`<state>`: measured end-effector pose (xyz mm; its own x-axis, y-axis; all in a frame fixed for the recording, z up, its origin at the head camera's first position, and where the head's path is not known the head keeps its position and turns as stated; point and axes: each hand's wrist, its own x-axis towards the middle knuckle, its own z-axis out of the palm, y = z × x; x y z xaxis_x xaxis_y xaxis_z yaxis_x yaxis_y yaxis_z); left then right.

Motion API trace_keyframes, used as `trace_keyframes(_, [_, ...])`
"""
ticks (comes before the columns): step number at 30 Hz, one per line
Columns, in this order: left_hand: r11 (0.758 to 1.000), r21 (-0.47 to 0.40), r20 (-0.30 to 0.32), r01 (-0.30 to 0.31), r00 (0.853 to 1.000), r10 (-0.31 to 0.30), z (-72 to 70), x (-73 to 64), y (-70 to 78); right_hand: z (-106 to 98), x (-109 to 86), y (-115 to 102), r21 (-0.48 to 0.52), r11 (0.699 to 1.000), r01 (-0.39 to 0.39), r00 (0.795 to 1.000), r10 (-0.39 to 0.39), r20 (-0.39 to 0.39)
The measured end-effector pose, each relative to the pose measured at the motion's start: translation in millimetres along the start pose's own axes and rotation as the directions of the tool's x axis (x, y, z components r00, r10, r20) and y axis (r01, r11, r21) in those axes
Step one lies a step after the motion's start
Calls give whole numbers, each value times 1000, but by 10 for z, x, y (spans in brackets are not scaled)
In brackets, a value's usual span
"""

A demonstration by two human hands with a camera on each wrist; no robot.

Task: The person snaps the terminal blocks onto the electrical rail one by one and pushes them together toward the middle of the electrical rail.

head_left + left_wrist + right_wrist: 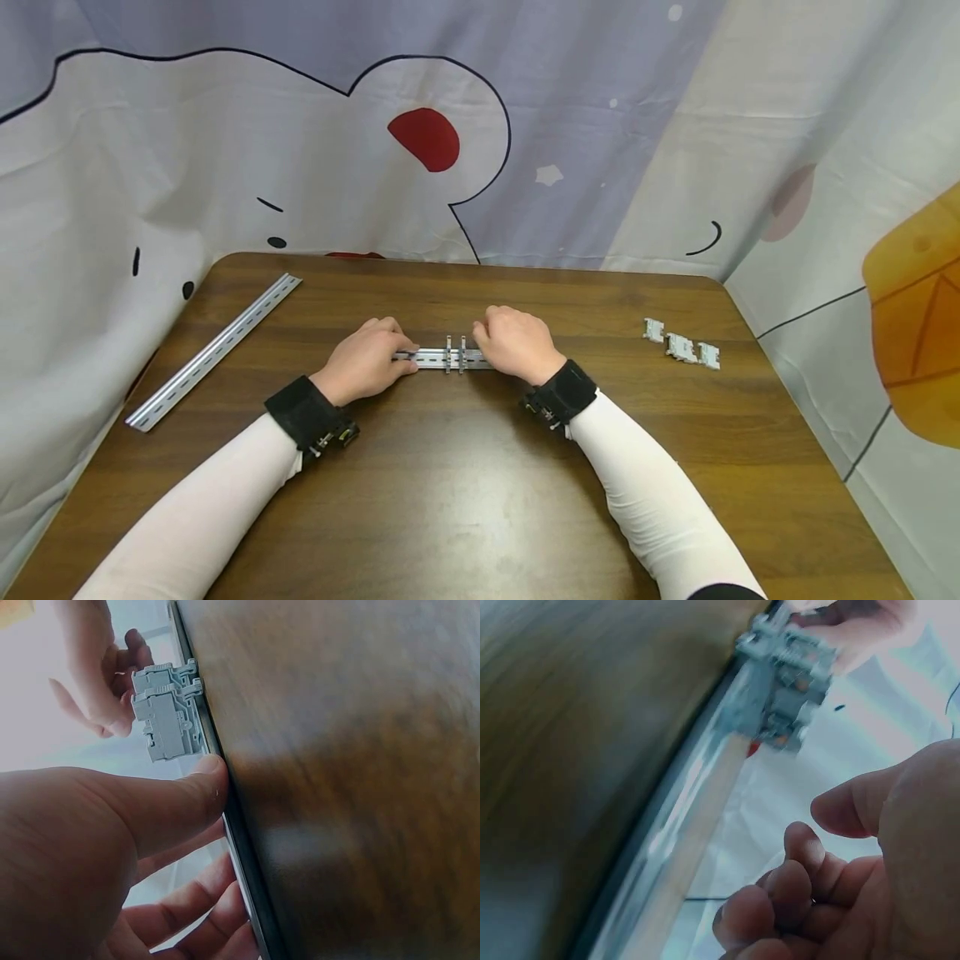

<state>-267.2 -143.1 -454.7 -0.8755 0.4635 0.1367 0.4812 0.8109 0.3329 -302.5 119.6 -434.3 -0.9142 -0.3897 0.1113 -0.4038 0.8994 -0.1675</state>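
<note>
White sleeves nearest the camera, both reaching over the bench, black wrist straps on. Left hand grip: thumb and fingers pinching the short metal rail near its left end; rail sits mid-bench, running left to right. Two grey blocks stand side by side on it, between the hands. Right hand by the rail's right end: grip holds nothing, fingers loosely curled, thumb apart. Three loose blocks in a row, right side. Long slotted rail slantwise, left side. Printed curtain behind.
</note>
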Motion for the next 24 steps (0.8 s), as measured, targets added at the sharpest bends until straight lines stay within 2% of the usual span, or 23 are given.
trace_keyframes(7, [1000, -4, 4, 2, 1000, -2, -21, 5, 15, -9, -47, 327, -48, 996, -74, 997, 73, -24])
trace_keyframes(15, [1000, -2, 0, 1, 1000, -1, -25, -2, 11, -72, -135, 909, -47, 987, -157, 987, 158, 27])
trace_keyframes(20, [1000, -3, 6, 2, 1000, -2, -24, -2, 12, -148, -204, 1303, -48, 959, -278, 960, 279, 18])
trace_keyframes(24, [1000, -2, 11, 7, 1000, -7, -18, -1, 8, -209, -276, 1610, -49, 920, -388, 920, 390, 36])
